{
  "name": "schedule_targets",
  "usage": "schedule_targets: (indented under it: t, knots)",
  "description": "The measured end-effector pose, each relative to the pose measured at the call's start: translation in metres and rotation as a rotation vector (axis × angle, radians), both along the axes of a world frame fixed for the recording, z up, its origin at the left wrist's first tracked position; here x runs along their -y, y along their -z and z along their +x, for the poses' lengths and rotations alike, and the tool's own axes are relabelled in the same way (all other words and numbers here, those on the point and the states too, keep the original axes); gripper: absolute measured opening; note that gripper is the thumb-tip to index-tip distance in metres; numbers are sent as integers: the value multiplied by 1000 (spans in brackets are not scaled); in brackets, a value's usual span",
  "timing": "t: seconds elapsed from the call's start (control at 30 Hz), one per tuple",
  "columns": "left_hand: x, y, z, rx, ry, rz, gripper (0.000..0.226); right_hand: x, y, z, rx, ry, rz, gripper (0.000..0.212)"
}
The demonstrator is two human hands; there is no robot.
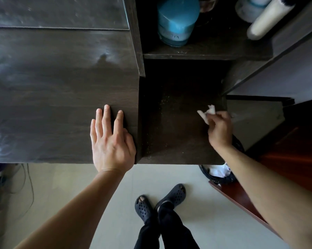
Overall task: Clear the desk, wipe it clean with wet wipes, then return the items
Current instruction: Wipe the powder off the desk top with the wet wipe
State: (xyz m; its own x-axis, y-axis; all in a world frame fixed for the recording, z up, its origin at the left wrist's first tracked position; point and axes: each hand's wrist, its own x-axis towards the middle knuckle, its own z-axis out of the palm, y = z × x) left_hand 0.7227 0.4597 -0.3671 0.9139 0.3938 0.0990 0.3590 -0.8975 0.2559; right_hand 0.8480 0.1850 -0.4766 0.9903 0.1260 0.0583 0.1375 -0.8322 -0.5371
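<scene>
A crumpled white wet wipe [206,113] sits pinched in the fingers of my right hand [219,129], at about three o'clock from the centre of the view. The hand is closed around the wipe, and the white wad sticks out toward ten o'clock from the knuckles. It hovers over the lower, darker section of the desk [178,114], a recessed surface dotted with pale specks of dust; I cannot tell whether the wipe touches the wood.

My left hand [112,141] lies open and flat, palm down, fingers spread and pointing to twelve o'clock, on the higher desk top [53,87]. It rests right at that top's right edge, near its front edge. The top shows cloudy streaks across its dark wood grain.

At twelve o'clock from the wipe, a shelf holds a blue cylindrical container [176,20]. At one o'clock lean a pale tube-shaped bottle [268,18] and a translucent jar [250,8].

At five o'clock from the right hand, partly under the forearm, stands a dark mesh wastebasket [218,174] with white scraps inside. At six o'clock, on a pale floor [169,175], are two feet in dark perforated clogs [171,196], legs crossed.
</scene>
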Motion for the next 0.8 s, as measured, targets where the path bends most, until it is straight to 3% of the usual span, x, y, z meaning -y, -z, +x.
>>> schedule_targets:
  t: [0.07, 0.17, 0.23, 0.33, 0.43, 0.5, 0.6, 0.67, 0.73, 0.8]
  knots:
    - [0, 0, -1, 4, 4, 0, 53, -21, 7, -47, -78, 30, 7, 21]
    - [0, 1, 0, 10, -2, -4, 53, -31, 9, -124, -108, -289, 40, 22]
    - [0, 1, -1, 15, 2, -2, 52, -21, 4, -124, -138, -386, 44, 20]
    - [0, 3, -1, 16, 7, 7, 51, -13, -4, -67, -125, -107, -15, 32]
    - [-1, 6, -2, 25, -2, 16, 51, -22, -5, -13, -149, 234, -36, 27]
    - [-1, 7, -2, 36, 4, 24, 52, -49, -2, -17, -158, 196, -52, 16]
    - [-2, 7, -2, 42, 2, 15, 52, -77, 5, -77, -149, -206, -52, 16]
    - [-2, 7, -2, 46, 4, 20, 52, -62, 5, -105, -88, -343, -41, 12]
    - [-2, 7, -2, 49, 10, 24, 52, -32, 2, -101, -17, -275, -69, 10]
    - [-3, 8, -2, 47, 13, 28, 52, -4, -1, -85, -7, 21, -97, 16]
